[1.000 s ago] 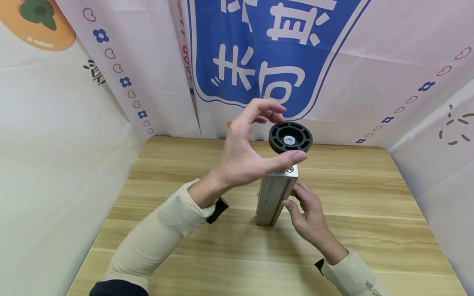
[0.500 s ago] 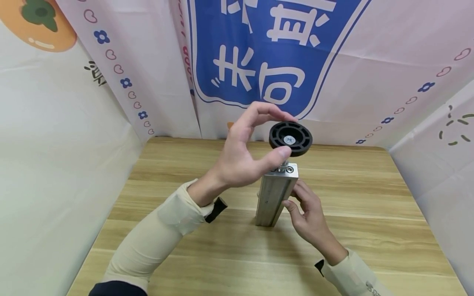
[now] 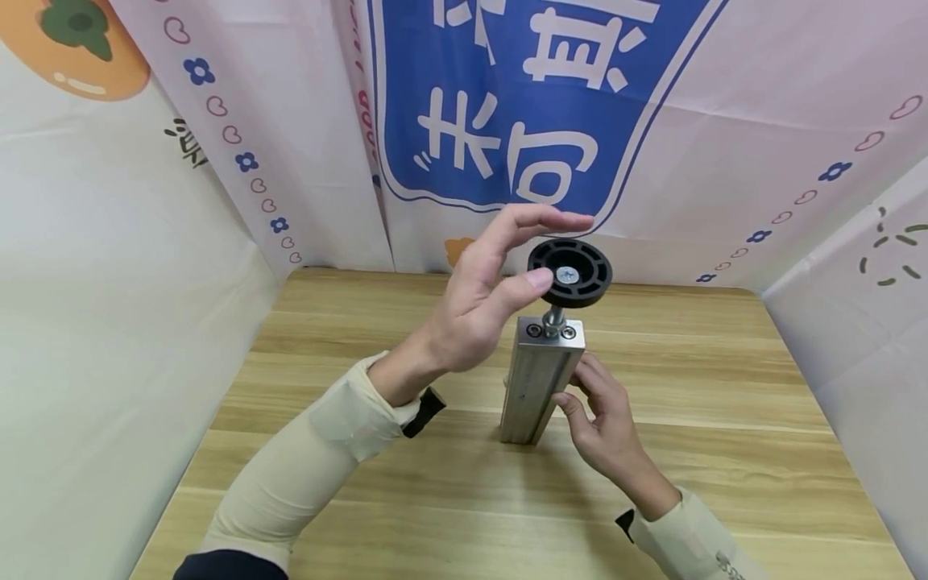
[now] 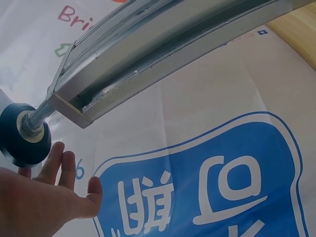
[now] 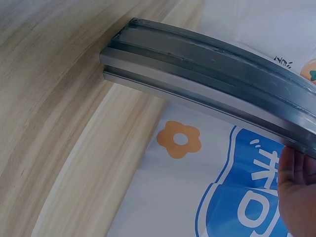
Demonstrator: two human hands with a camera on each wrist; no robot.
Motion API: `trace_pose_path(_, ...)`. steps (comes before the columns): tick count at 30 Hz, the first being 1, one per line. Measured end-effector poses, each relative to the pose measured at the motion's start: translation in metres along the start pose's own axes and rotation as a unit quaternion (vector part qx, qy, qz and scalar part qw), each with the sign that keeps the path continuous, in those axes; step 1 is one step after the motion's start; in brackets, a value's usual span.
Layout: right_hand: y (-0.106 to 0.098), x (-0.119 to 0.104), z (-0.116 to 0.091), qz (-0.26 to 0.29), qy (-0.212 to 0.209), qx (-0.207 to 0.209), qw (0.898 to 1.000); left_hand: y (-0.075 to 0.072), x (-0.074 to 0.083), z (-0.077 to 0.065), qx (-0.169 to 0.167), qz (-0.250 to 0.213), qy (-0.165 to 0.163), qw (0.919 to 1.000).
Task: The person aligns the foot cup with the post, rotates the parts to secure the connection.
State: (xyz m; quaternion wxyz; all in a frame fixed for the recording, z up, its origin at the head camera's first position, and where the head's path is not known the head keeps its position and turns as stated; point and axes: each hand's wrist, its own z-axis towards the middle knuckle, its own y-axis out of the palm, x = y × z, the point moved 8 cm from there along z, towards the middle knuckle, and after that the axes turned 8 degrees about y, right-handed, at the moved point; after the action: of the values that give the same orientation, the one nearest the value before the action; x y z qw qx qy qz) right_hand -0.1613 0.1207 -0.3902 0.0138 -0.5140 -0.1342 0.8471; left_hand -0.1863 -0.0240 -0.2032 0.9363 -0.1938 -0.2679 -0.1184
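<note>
A length of silver aluminium profile (image 3: 535, 395) stands upright on the table. From its top end plate, a threaded stem (image 3: 554, 318) carries a round black levelling foot (image 3: 593, 282) with a screw head at its centre. My left hand (image 3: 470, 310) is beside the foot, its fingers extended past the far side and its thumb over the left rim. In the left wrist view that hand (image 4: 42, 207) has loose fingers close to the foot (image 4: 22, 145); contact is hard to tell. Lower down, my right hand (image 3: 607, 427) grips the profile, with its far fingers partly hidden.
The wooden table (image 3: 406, 515) extends around the profile's foot. Behind it hangs a printed cloth (image 3: 725, 177) with a blue sign, and white cloth walls (image 3: 109, 322) close off the sides.
My left thumb has slid back left along the foot's rim while the fingers straightened and moved rightward, uncovering the stem. The right hand and the profile stay in place.
</note>
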Motion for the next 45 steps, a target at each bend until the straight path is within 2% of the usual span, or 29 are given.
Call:
trace_pose_path(4,0.0,-0.001,-0.001,0.006,-0.018,0.003,1.0,-0.006,0.001,0.001,0.034,0.054,0.0,0.9979)
trace_pose_path(7,0.0,0.0,-0.001,0.005,-0.025,0.003,1.0,-0.009,0.0,0.001,0.053,0.078,-0.009,0.9955)
trace_pose_path(18,0.0,0.0,-0.001,0.008,-0.031,0.0,0.999,-0.01,-0.001,0.001,0.058,0.11,-0.02,0.9921)
trace_pose_path(22,0.0,-0.001,-0.001,0.006,-0.031,0.001,1.0,-0.01,-0.001,0.001,0.056,0.102,-0.017,0.993)
trace_pose_path(28,0.0,0.0,-0.001,0.0,-0.014,0.001,1.0,-0.01,-0.002,0.0,0.051,0.059,-0.008,0.9969)
trace_pose_path(34,0.0,0.001,0.0,0.003,-0.008,0.002,1.0,-0.003,-0.001,0.0,0.01,0.015,-0.001,0.9998)
trace_pose_path(40,0.0,0.002,-0.001,0.004,-0.003,0.0,1.0,0.002,-0.002,0.0,-0.026,-0.019,0.005,0.9995)
trace_pose_path(45,0.0,0.001,-0.001,0.002,-0.002,-0.002,1.0,-0.001,-0.004,-0.001,-0.024,-0.015,0.006,0.9996)
